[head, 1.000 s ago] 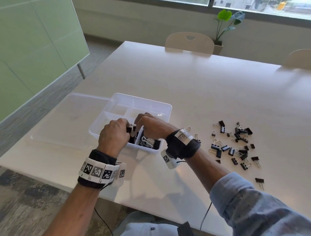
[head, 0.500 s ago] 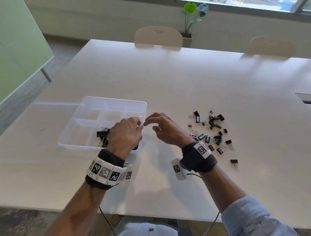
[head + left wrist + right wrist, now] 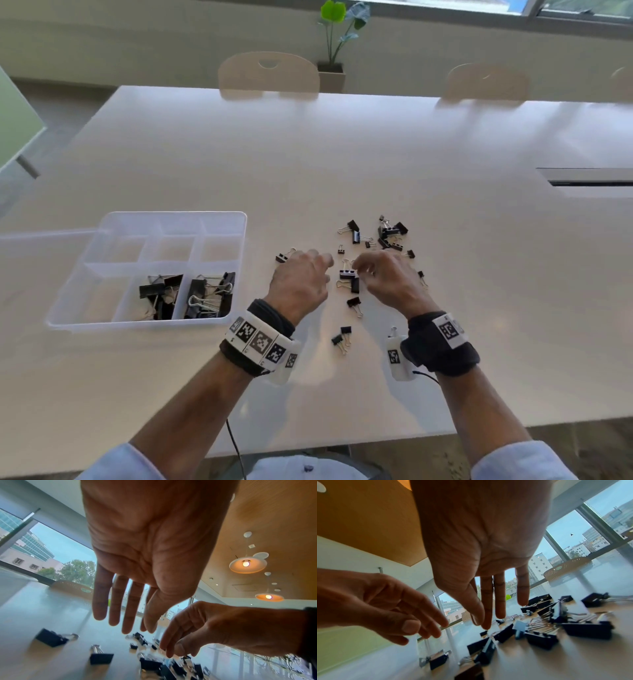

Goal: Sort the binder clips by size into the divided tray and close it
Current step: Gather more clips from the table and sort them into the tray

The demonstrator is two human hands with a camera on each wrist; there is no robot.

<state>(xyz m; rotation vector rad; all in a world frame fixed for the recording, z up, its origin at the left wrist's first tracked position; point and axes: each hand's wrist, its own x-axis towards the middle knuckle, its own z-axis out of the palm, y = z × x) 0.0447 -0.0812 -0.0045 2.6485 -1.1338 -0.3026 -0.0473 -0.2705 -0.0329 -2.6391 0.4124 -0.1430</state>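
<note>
Both hands hover over the loose binder clips (image 3: 373,260) scattered right of centre in the head view on the bench (image 3: 342,164). The left hand (image 3: 301,281) has its fingers straight and slightly spread, holding nothing; the right hand (image 3: 387,277) likewise hangs with fingers extended and empty, its tips just above the pile.

The step in hand looks like picking the next clips. It would go best by choosing one size at a time: pinch each clip by its black body or folded wire handles, gather a few like-sized ones per hand, and carry them to a single compartment.

The divided tray (image 3: 68,313) sits at the lower left of the head view, with its clear lid (image 3: 41,240) lying open to its left. It has six compartments in two rows of three. The lower-middle and lower-right cells hold large clips, several each; the tangle prevents an exact count. The other four appear bare. About twenty clips remain loose, most of them small or medium.
</note>
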